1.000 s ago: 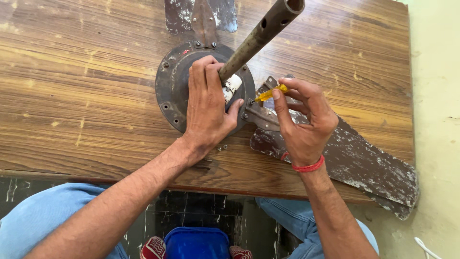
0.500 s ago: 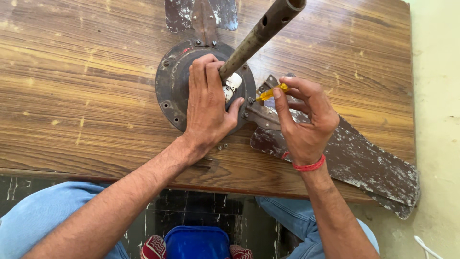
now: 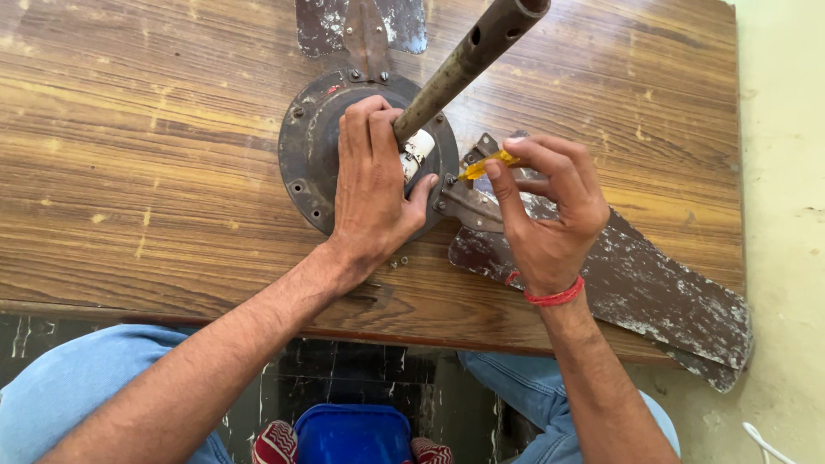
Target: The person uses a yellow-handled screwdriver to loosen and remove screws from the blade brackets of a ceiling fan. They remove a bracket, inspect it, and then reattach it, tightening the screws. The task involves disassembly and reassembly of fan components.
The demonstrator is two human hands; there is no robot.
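Head view, lower frame: we are sitting with blue-jeaned knees against a wooden table (image 3: 129,172). At centre, our left hand (image 3: 371,185) is pressing flat, fingers spread, on a dark round fan motor housing (image 3: 302,150), beside its downrod (image 3: 464,60). Our right hand (image 3: 546,215) is pinching a yellow-handled screwdriver (image 3: 483,167) at the blade bracket (image 3: 468,206); a worn blade (image 3: 653,292) is stretching toward lower right.

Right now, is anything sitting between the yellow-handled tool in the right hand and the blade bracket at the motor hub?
Nothing visible does. The right hand pinches the yellow-handled tool with its tip right at the blade bracket. The left hand lies flat on the motor hub beside it, clear of the tool.
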